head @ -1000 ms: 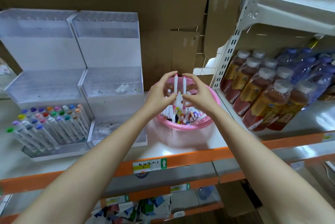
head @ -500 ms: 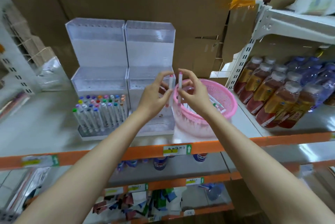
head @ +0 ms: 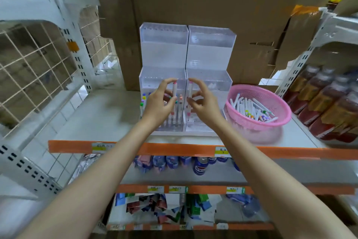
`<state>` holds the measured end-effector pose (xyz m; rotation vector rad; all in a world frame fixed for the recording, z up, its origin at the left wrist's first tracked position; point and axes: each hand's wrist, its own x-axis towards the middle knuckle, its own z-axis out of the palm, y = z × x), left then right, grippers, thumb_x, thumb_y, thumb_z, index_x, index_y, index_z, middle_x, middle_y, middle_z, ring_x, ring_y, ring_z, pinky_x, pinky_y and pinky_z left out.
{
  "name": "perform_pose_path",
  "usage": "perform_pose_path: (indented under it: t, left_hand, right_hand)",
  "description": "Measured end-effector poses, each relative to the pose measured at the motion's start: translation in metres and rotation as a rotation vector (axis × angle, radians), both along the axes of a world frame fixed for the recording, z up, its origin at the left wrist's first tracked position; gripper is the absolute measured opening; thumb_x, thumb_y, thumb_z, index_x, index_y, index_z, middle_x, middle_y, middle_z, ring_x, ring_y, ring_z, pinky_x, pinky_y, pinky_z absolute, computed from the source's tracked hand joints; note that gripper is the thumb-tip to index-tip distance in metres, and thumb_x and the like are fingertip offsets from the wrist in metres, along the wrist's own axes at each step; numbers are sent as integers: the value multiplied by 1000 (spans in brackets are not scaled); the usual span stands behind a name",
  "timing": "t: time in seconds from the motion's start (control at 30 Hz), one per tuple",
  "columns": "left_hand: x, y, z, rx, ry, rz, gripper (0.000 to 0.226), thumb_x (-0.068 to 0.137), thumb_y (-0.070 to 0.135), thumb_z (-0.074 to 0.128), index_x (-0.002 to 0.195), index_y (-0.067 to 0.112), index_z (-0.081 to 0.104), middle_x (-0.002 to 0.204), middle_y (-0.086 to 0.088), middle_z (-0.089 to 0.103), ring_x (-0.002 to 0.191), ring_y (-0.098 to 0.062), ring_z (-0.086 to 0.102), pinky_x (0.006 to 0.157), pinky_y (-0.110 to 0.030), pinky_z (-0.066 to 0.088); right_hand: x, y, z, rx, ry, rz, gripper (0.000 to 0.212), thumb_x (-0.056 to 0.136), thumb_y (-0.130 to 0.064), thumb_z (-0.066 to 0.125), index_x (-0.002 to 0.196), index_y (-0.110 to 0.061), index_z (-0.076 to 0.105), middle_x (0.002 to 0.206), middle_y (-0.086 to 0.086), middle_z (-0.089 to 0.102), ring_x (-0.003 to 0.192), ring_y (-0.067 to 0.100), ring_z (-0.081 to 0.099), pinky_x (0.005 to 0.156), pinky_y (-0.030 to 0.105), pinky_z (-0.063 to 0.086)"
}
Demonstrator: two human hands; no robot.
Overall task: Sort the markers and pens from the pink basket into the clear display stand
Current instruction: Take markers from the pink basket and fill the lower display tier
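The pink basket [head: 279, 120] sits on the shelf at the right, with several white markers [head: 251, 108] lying inside. Two clear stepped display stands [head: 186, 49] stand side by side at the middle of the shelf; the left one's lowest tier holds several upright markers. My left hand [head: 158, 103] pinches one upright marker [head: 174, 89] with a pink cap in front of the left stand. My right hand [head: 203, 103] pinches another pink-capped marker [head: 190, 88] in front of the right stand. Both hands hide much of the lowest tiers.
Brown cardboard boxes [head: 203, 0] rise behind the stands. Bottled drinks [head: 327, 103] fill the shelf at the right. A wire grid panel [head: 34, 64] stands at the left. The orange shelf edge [head: 174, 149] runs below my hands; lower shelves hold cans and packets.
Both hands have carried their markers left from above the basket to the front of the stands, and have moved slightly apart. The view has swung left, so the basket now lies at the right.
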<state>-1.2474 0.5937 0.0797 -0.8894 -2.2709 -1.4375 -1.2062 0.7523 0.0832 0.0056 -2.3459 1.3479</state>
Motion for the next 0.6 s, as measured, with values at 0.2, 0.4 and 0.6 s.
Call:
perform_pose_path:
  t: [0.2,0.4,0.6]
  left_hand:
    - [-6,-22,0,7,-37,47,44,89,8,62,128,17,44,81,9,51,72,-8,59,60,-9,43]
    - [-13,-22,0,-23,8,38,45,87,7,66,126,10,45,83,6,52,71,-1,56,62,-3,42]
    - [-16,-18,0,-23,55,40,40,85,8,68,120,8,48,86,-1,58,73,-6,58,65,-7,45]
  right_hand:
    - [-6,-29,-2,34,17,-8,67,88,-7,63,110,-62,31,104,14,65,83,28,63,75,35,52]
    - [-14,-37,-8,3,24,-6,59,89,-6,62,133,-38,42,105,13,65,84,26,63,76,34,52]
    - [-19,-38,-8,-43,44,-25,57,88,-6,63,130,-38,44,103,11,66,84,25,63,77,36,53]
